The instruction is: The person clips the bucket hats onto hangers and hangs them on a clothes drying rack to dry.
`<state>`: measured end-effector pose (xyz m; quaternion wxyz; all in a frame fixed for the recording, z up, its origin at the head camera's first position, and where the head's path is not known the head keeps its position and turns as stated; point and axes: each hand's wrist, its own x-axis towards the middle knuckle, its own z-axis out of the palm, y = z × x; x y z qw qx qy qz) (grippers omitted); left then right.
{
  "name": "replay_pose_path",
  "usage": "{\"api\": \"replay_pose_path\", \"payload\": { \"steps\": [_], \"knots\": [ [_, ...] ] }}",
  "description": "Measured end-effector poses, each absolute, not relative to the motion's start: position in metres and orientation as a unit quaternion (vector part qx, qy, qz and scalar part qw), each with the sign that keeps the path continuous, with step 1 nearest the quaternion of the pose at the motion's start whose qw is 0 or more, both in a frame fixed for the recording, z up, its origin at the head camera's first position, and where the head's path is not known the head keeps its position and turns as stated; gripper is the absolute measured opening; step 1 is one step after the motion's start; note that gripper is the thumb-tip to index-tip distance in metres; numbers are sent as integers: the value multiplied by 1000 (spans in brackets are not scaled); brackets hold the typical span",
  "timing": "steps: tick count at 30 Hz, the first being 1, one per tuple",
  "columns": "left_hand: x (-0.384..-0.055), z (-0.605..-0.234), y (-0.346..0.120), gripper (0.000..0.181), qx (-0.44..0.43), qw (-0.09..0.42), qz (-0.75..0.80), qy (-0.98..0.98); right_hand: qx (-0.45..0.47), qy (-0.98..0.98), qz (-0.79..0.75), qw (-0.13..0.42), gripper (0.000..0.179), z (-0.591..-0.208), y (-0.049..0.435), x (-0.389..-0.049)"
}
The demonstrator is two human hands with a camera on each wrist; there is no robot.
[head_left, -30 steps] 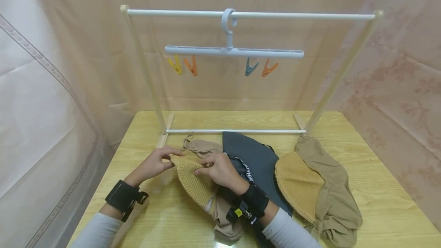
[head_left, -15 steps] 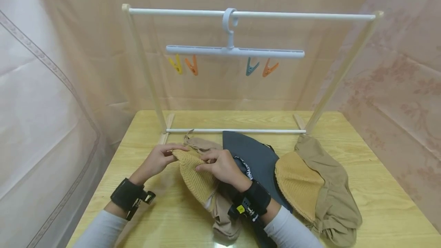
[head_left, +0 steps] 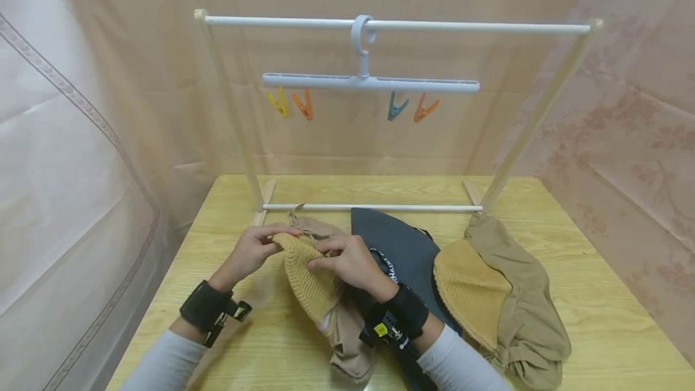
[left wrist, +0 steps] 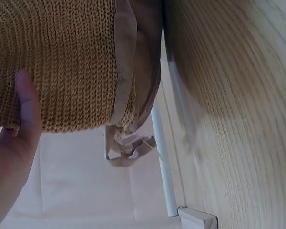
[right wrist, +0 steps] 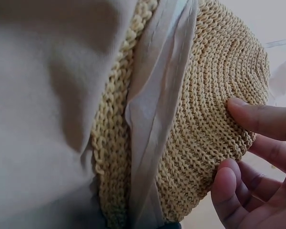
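Observation:
A yellow knitted hat (head_left: 309,276) with a beige cloth brim (head_left: 355,343) is held up off the table, folded. My left hand (head_left: 255,252) pinches its upper left edge; in the left wrist view the thumb (left wrist: 28,100) lies on the knit and the other fingers are mostly hidden behind it. My right hand (head_left: 353,264) pinches the knit further right. In the right wrist view its thumb (right wrist: 262,117) presses the knit, with fingers around the edge. Partly behind the right hand lies a dark grey hat (head_left: 399,252) with white lettering.
Another yellow knitted hat (head_left: 469,285) with beige cloth (head_left: 529,312) lies at the right of the wooden table (head_left: 602,312). Behind stands a rack (head_left: 461,26) with a pale hanger (head_left: 423,84) bearing a yellow clip (head_left: 279,103), two orange clips and a blue-green clip (head_left: 397,106).
My left hand has shifted slightly right and up with the hat's edge. The lower beige cloth has swung a little to the left. The right hand keeps its hold almost in place.

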<state>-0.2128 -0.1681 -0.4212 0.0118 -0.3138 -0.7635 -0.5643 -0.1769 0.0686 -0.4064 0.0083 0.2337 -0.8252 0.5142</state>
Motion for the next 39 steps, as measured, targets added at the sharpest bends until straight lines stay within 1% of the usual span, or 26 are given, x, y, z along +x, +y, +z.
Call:
{"api": "replay_pose_path", "payload": {
  "steps": [8, 14, 25, 31, 36, 39],
  "knots": [
    [-210, -419, -159, 26, -324, 55, -610, -721, 215, -812, 541, -36, 27, -401, 71, -176],
    [-210, -414, -155, 30, -308, 59, -607, -730, 205, -808, 551, -49, 25, -397, 73, -176],
    [-210, -409, -148, 34, -324, 86, -627, -703, 213, -795, 565, -58, 25, -393, 72, -174],
    [-210, -404, -144, 29, -332, 116, -636, -687, 215, -791, 571, -49, 20, -389, 71, -173],
    [-209, -401, -142, 31, -325, 128, -637, -688, 227, -791, 566, -42, 20, -387, 71, -172],
    [-208, -398, -140, 24, -315, 131, -644, -684, 230, -791, 566, -39, 21, -384, 71, -172]
  ]
}}
